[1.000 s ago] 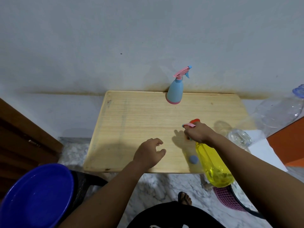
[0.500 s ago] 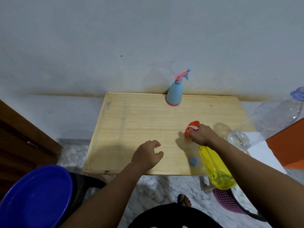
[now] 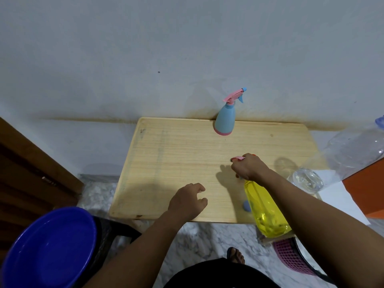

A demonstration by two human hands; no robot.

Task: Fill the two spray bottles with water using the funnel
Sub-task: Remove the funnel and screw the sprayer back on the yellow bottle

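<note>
A blue spray bottle (image 3: 225, 118) with a pink trigger head stands upright at the back edge of the wooden table (image 3: 176, 163). My right hand (image 3: 248, 168) grips the spray head of a yellow spray bottle (image 3: 266, 210), which hangs tilted over the table's front right corner. My left hand (image 3: 188, 201) hovers over the table's front edge, fingers curled and apart, holding nothing. A small blue round object (image 3: 246, 205) lies on the table beside the yellow bottle. No funnel is in sight.
A large clear water bottle (image 3: 351, 150) with a blue cap leans at the right, and a clear bottle (image 3: 306, 180) stands below it. A blue basin (image 3: 47, 248) sits at the lower left, a pink basket (image 3: 291, 255) on the floor at the lower right.
My right hand has turned slightly on the yellow bottle's spray head, which shows less of its red part. My left hand has barely moved.
</note>
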